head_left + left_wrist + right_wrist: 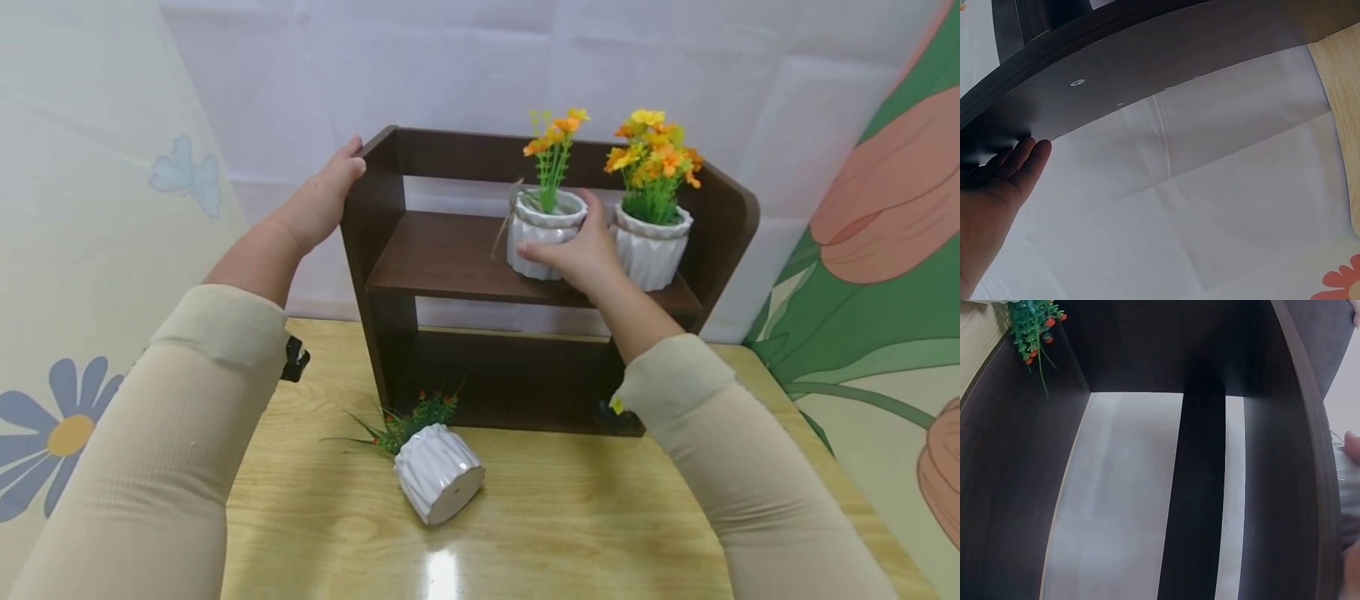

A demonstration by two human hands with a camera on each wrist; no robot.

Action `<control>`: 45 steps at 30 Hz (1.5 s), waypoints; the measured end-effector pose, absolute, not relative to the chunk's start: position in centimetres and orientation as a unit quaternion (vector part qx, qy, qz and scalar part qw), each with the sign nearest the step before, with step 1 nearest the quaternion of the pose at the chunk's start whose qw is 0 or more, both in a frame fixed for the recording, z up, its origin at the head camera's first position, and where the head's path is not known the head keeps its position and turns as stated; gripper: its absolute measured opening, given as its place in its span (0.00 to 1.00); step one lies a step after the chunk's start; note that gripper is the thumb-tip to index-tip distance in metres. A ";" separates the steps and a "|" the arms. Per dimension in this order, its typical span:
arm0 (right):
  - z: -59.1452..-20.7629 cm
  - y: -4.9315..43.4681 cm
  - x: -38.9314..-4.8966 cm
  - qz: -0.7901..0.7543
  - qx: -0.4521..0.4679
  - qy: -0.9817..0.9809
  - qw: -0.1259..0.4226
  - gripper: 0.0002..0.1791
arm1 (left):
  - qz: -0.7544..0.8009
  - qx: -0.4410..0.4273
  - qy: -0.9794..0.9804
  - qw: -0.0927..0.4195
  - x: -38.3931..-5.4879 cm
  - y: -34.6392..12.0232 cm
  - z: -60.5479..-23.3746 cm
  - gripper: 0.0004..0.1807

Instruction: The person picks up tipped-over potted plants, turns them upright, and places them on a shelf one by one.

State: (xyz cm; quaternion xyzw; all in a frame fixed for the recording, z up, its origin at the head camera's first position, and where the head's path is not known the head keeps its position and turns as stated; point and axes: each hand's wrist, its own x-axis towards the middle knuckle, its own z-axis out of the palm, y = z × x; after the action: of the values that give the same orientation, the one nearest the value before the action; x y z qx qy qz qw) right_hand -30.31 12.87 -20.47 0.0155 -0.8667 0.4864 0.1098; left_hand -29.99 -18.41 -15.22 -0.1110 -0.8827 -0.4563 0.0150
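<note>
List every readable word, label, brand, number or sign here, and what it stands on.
None: no readable text shows on the upright pots, tipped pot, shelf unit or table.
The backdrop shows flower pictures, no lettering.
Any mark on the shelf side's round fitting is too small to read.

The head view looks forward and down over the desk [570, 517], far enough back to span the shelf [450, 250]. From close by, the left wrist view faces its outer left side [1147, 65]; the right wrist view, turned sideways, looks into its lower level, sharing the red-flowered plant [1030, 326] with the head view.
</note>
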 end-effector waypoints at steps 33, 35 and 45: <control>-20.8 14.1 -26.5 0.513 0.081 -0.847 0.114 0.64 | -0.447 -0.118 -0.886 0.021 -29.8 -18.6 -15.5 0.36; -20.8 14.1 -26.0 0.522 0.091 -0.840 0.114 0.63 | -0.449 -0.116 -0.886 0.021 -29.8 -18.6 -15.5 0.36; -21.3 13.9 -23.5 0.536 0.142 -0.825 0.107 0.61 | -0.452 -0.115 -0.884 0.020 -29.9 -18.5 -15.1 0.36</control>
State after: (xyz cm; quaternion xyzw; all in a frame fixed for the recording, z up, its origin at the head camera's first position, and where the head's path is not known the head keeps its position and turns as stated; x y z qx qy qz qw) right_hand -23.51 13.88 -21.32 0.1424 -0.8253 0.5358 0.1074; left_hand -29.90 -18.47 -15.15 -0.1151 -0.8844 -0.4519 0.0197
